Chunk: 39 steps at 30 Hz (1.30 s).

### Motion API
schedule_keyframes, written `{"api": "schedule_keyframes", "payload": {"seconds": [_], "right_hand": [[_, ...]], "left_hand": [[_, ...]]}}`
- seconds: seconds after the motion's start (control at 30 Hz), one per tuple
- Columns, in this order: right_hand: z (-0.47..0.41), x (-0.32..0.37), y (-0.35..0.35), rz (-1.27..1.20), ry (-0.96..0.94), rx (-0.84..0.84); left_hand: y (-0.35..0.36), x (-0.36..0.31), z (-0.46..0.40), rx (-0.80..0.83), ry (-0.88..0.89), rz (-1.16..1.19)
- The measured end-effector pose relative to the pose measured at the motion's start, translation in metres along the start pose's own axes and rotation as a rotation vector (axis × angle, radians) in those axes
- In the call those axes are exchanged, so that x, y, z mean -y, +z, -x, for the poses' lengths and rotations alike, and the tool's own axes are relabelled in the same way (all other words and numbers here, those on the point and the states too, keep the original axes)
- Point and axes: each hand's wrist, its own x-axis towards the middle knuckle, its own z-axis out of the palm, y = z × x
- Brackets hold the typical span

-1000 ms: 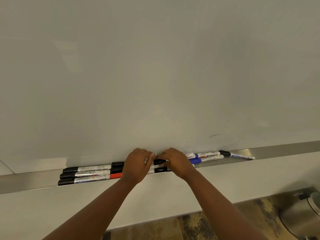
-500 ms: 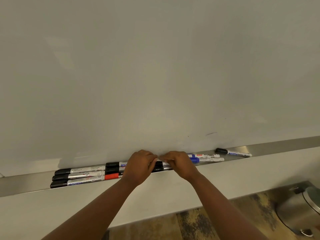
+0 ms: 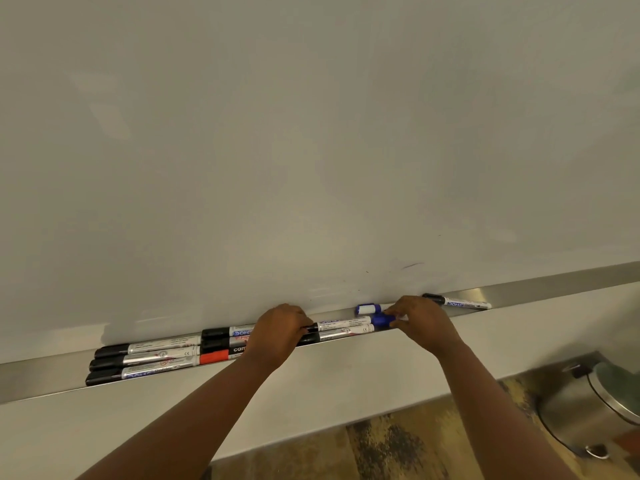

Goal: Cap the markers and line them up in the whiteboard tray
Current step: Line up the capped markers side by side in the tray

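The whiteboard (image 3: 311, 133) filled nearly everything above my hands, and the metal tray (image 3: 41, 379) ran along its foot, passing under both of them. Off below my right arm stood a steel pedal bin (image 3: 585, 414) on the floor.

Out beyond my left hand (image 3: 277, 336) lay the part I judged done: three black-capped markers (image 3: 145, 362) side by side, and next to them, half under my knuckles, a second set with two black caps and one red cap (image 3: 214, 357). Between my hands ran a third set (image 3: 343, 328), barrels close together. My left hand rested on the join between the second and third sets, fingers curled over the barrels; whether it truly gripped one I could not tell.

My right hand (image 3: 420, 322) pinched the blue-capped marker (image 3: 382, 320) at the end of that third set, seemingly to slide it into line. Just behind my fingertips lay another blue-and-white marker (image 3: 367, 309), askew from the rows. Beyond my right hand one black-capped marker (image 3: 457, 302) lay alone, apart from the rest.

Every marker end I could see wore a cap, so capping looked finished. Left, I judged, were the two blue ones and the lone black one to bring into line.
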Motion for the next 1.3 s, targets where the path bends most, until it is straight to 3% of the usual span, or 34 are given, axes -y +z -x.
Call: {"api": "schedule_keyframes", "payload": {"seconds": [0.2,0.4,0.53,0.63,0.73,0.93,1.1,1.2,1.3], "right_hand": [[-0.004,-0.002,0.004,0.150,-0.040,0.027],[-0.006,0.024,-0.003,0.111,-0.255,-0.222],[-0.013,0.073,0.001,0.035,-0.381,-0.227],[-0.016,0.094,0.019,0.087,-0.459,-0.156],[-0.021,0.101,0.032,0.150,-0.442,-0.098],[-0.021,0.102,0.039,0.053,-0.454,-0.074],[-0.014,0.072,0.023,-0.220,-0.255,-0.277],[-0.006,0.042,0.012,-0.104,-0.188,-0.353],[-0.001,0.018,0.010,0.072,-0.180,-0.302]], "left_hand": [[-0.002,0.004,0.001,0.034,-0.007,-0.009],[-0.004,0.009,0.005,-0.076,-0.064,0.123],[-0.009,0.009,0.007,-0.242,-0.068,0.204],[-0.012,0.011,0.009,-0.191,-0.084,0.267],[-0.012,0.013,0.014,-0.180,-0.078,0.258],[-0.011,0.011,0.015,-0.129,-0.059,0.136],[-0.009,0.010,0.013,-0.085,-0.062,0.072],[-0.008,0.007,0.012,-0.089,-0.007,0.014],[-0.010,-0.002,0.010,-0.094,0.114,-0.035]]}}
